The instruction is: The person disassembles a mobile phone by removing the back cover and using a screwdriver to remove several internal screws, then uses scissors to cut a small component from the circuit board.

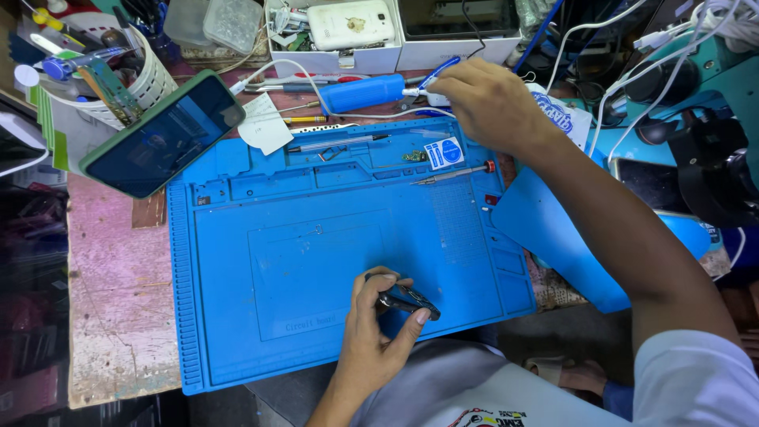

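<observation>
1. Take the blue work mat (316, 261) as your landmark. Off its far-left corner, a phone with a green case (162, 134) leans tilted against a white tool holder (150, 79); neither hand is near them.

2. At the mat's near edge, just right of its middle, your left hand (371, 336) pinches a small dark, glossy part (407, 300) between thumb and fingers, raised just above the mat's surface. It looks light and rigid, likely slippery on its shiny face and probably fragile, so hold it by its long edges rather than pressing on the flat (exactly what the part is, the view does not show).

3. Along the mat's far trays lie a slim pen-like tool (340, 143) and a thin screwdriver (455, 171), both well apart from the left hand.

4. Just beyond the mat's far edge, a blue cylindrical tool (362, 93) lies on its side, with a white cable (277, 71) looping past it.

5. Past the mat's far-right corner, your right hand (490, 103) is curled closed around a white plug-like end (435, 98), beside the tip of the blue cylindrical tool. The two hands are well apart, one on each long side of the mat.
</observation>
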